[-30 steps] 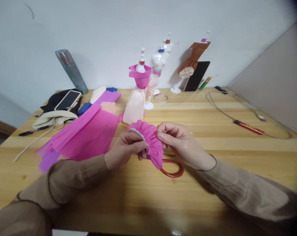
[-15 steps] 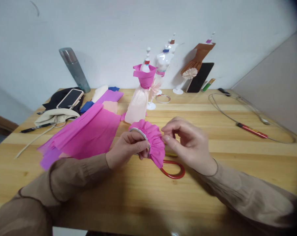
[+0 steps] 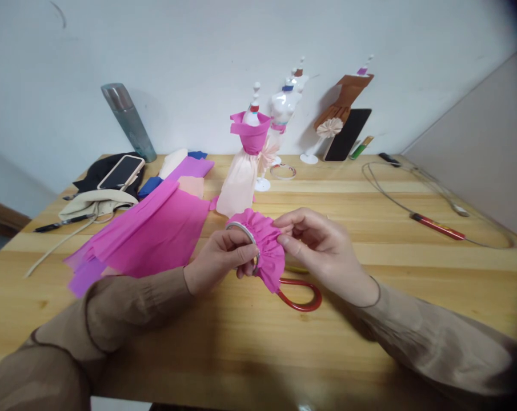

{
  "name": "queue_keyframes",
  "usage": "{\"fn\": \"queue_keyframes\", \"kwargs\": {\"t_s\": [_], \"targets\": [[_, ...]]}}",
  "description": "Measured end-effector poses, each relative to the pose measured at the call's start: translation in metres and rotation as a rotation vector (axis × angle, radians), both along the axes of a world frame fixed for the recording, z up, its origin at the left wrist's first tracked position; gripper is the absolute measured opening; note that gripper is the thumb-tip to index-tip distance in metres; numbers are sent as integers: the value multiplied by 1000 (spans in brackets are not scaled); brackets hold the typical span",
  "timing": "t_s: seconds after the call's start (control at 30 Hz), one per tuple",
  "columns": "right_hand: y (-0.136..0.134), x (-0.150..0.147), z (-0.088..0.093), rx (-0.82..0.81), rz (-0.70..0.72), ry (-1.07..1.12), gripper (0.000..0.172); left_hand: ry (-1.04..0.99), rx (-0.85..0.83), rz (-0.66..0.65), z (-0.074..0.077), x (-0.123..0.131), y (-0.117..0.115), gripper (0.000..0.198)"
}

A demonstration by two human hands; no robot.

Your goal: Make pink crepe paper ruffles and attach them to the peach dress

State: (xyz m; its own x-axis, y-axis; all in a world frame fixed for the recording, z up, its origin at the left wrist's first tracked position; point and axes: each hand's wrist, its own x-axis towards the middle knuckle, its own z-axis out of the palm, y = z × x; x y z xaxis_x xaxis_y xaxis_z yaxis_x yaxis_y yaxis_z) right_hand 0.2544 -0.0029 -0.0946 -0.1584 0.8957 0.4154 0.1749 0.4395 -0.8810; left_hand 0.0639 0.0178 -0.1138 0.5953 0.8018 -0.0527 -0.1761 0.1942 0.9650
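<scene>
My left hand [image 3: 230, 254] is closed on a pale ring, its thumb pressing the inner edge of a gathered strip of pink crepe paper [image 3: 264, 254]. The strip fans out in ruffles to the right of the ring [image 3: 242, 226]. My right hand [image 3: 322, 248] pinches the outer edge of the ruffle between thumb and fingertips. Below the paper, a pair of red-handled scissors [image 3: 303, 310] lies on the table, the rest hidden. Just behind stands a small mannequin [image 3: 250, 134] in a pink paper top and a pale peach skirt.
Pink crepe sheets [image 3: 155, 234] spread over the left side. Beyond them are a phone [image 3: 121, 172] and a leaning spray can [image 3: 129, 123]. More mannequins [image 3: 284, 105] and a brown-dressed one [image 3: 348, 94] stand by the wall. A cable with a red tube [image 3: 438, 226] lies right.
My right hand has moved slightly left, and its fingertips now pinch the ruffle's outer edge. My left hand keeps its hold on the ring and paper.
</scene>
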Motion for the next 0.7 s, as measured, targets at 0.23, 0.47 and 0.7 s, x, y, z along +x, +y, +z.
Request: {"fn": "queue_keyframes", "kwargs": {"t_s": [0.23,0.47,0.7], "targets": [[1,5,9,191,-11,-247,7,23,39,69,3,1,-1,34],[-5,2,12,430,17,-366,11,55,77,87,2,1,1,30],[-6,2,12,428,28,-424,8,92,104,92,4,2,-1,31]]}}
